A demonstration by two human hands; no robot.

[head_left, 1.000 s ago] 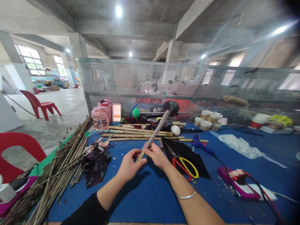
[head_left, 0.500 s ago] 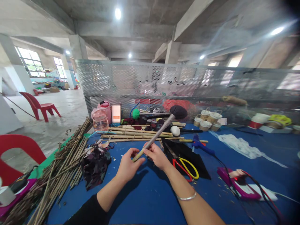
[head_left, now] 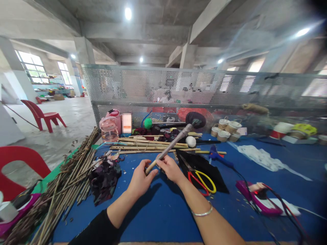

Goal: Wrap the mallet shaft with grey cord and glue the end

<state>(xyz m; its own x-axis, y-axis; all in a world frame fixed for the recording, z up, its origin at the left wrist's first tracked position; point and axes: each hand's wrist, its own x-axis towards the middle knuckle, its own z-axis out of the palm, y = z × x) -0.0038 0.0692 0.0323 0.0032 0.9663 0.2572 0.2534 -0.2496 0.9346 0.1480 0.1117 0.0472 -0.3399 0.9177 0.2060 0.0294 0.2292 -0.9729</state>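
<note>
Perforated metal screen [head_left: 153, 81] runs along the back of the blue table [head_left: 163, 221], with a pink-lidded clear jug [head_left: 109, 132], a green ball [head_left: 148, 123] and a cluster of small white-and-brown pots [head_left: 223, 135] in front of it. Right side: scissors [head_left: 193, 170] on black cloth [head_left: 221, 182], blue glue gun [head_left: 215, 155] near them, purple-and-white power strip [head_left: 269, 207] farther right. Off-table left: red plastic chair [head_left: 52, 116] on bare floor [head_left: 76, 114], stocked shelves [head_left: 51, 83] beyond under windows.

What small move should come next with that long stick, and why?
I'd turn the stick slightly with the left hand while the right hand steadies it. The grey wrap reaches from near the dark head to the right hand's thumb, but the lower end is bare, so the edge there probably deserves a check.
</note>
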